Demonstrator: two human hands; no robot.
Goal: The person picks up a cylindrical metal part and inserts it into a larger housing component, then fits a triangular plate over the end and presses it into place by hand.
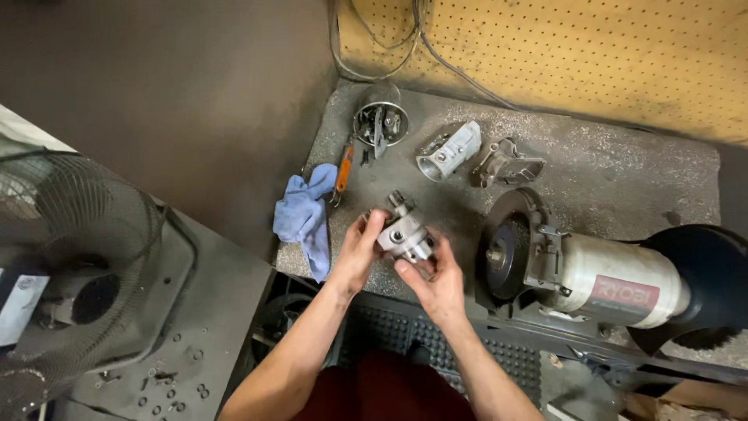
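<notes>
At the far left stands a fan [74, 257] with a dark wire cage, and beside it a grey tray [210, 312] with small washers [167, 390] strewn over it. A blue rag [304, 218] hangs over the left edge of the bench [623, 179], and just right of it lies an orange-handled tool [344, 170]. Behind that sits a round tin [380, 122] with bits of hardware in it.

The left hand [357, 253] is closed on the left side of a small grey metal casting [403, 230], fingers curled around it and thumb up by its top. The casting is held in the air, just above the front edge of the bench, between both hands. The right hand [438, 282] grips it from below and from the right, with the thumb pressed on its lower face.

Farther back on the bench lie a light metal housing [449, 150] and, just beside it, a darker bracket [508, 164]. At the right sits a bench grinder [608, 284], its bare wheel [505, 256] facing the hands, near the right hand but apart from it. Cables [405, 47] hang down the pegboard [584, 54] behind.
</notes>
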